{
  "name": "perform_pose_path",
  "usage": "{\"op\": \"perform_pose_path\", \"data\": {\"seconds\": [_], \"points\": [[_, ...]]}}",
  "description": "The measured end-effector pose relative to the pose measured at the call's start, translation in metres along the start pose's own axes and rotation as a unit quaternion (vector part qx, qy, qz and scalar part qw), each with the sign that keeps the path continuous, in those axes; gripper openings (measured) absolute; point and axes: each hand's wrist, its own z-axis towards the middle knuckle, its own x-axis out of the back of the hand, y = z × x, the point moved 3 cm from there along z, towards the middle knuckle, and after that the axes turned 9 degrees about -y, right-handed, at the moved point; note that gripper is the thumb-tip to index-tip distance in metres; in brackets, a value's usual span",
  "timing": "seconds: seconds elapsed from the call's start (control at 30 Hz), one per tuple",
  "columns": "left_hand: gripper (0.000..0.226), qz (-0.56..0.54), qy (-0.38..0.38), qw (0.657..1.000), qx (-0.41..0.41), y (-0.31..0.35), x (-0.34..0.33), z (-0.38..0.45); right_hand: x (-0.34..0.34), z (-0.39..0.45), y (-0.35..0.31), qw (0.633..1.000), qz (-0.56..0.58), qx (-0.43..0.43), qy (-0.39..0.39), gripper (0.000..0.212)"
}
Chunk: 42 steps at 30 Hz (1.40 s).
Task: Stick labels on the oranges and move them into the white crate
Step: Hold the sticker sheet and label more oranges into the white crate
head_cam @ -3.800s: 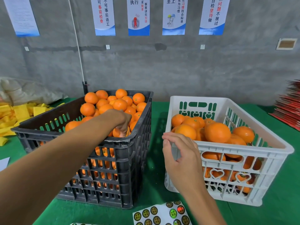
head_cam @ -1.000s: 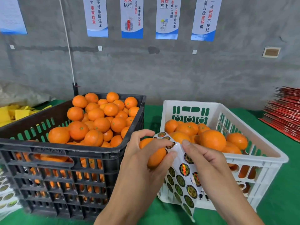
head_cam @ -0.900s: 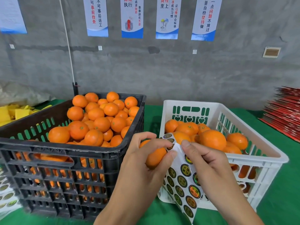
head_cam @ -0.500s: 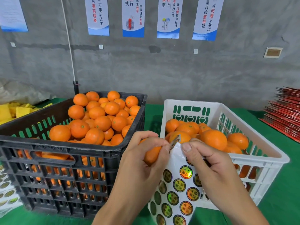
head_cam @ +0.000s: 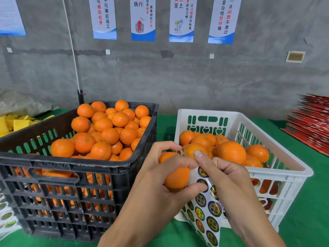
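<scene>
Left hand (head_cam: 160,177) is gripping one orange (head_cam: 175,173) with fingers curled round it, holding it in the air in front of the gap between the two crates. Right hand (head_cam: 226,177) is pinching the top of a label sheet (head_cam: 208,211) against that orange, index finger stretching up over the fruit. The sheet is hanging down in front of the white crate (head_cam: 277,177), showing rows of round labels. White crate is sitting on the green desk (head_cam: 309,220), partly filled with oranges. Black crate (head_cam: 99,177) is sitting to its left, piled with more oranges. More label sheets (head_cam: 7,218) are lying at the left edge.
</scene>
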Motion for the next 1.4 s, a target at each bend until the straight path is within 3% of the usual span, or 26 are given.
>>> {"op": "perform_pose_path", "data": {"seconds": [0.07,0.23,0.37,0.57,0.63,0.7,0.87,1.0,1.13,1.27,1.4], "points": [[0.028,0.015,-0.018,1.000,-0.012,-0.001,-0.002,0.000,-0.001,0.000,0.003,1.000,-0.015,-0.010,0.010,0.077],[0.025,0.053,-0.054,0.997,-0.017,-0.004,-0.007,0.001,0.002,-0.003,-0.007,0.993,-0.084,0.005,0.077,0.069],[0.020,0.037,-0.062,0.997,-0.006,-0.004,-0.009,-0.001,0.005,-0.003,-0.008,0.990,-0.126,0.009,0.069,0.069],[0.018,0.106,-0.076,0.991,-0.025,-0.001,-0.006,-0.002,0.006,-0.002,-0.005,0.990,-0.132,-0.002,0.039,0.075],[0.021,0.132,-0.105,0.985,-0.042,-0.003,-0.008,-0.002,0.005,-0.002,-0.003,0.993,-0.112,-0.026,0.039,0.085],[0.021,0.089,-0.135,0.985,-0.055,-0.006,-0.011,-0.003,0.006,-0.003,-0.003,0.994,-0.096,-0.032,0.048,0.084],[0.020,0.002,-0.082,0.995,-0.051,-0.004,-0.007,-0.001,0.014,-0.002,-0.005,0.993,-0.083,-0.019,0.075,0.080],[0.029,0.012,-0.064,0.997,-0.049,-0.001,-0.005,-0.002,0.011,-0.004,-0.009,0.992,-0.084,0.017,0.096,0.069],[0.032,0.031,-0.032,0.999,-0.019,0.002,-0.010,-0.002,0.004,-0.005,-0.011,0.987,-0.106,0.063,0.100,0.071],[0.025,0.079,-0.004,0.997,-0.016,0.003,-0.008,-0.001,-0.001,-0.007,-0.014,0.979,-0.134,0.102,0.113,0.074],[0.011,0.032,-0.001,0.999,-0.004,0.000,-0.008,-0.001,-0.006,-0.008,-0.019,0.970,-0.163,0.137,0.121,0.073]]}}
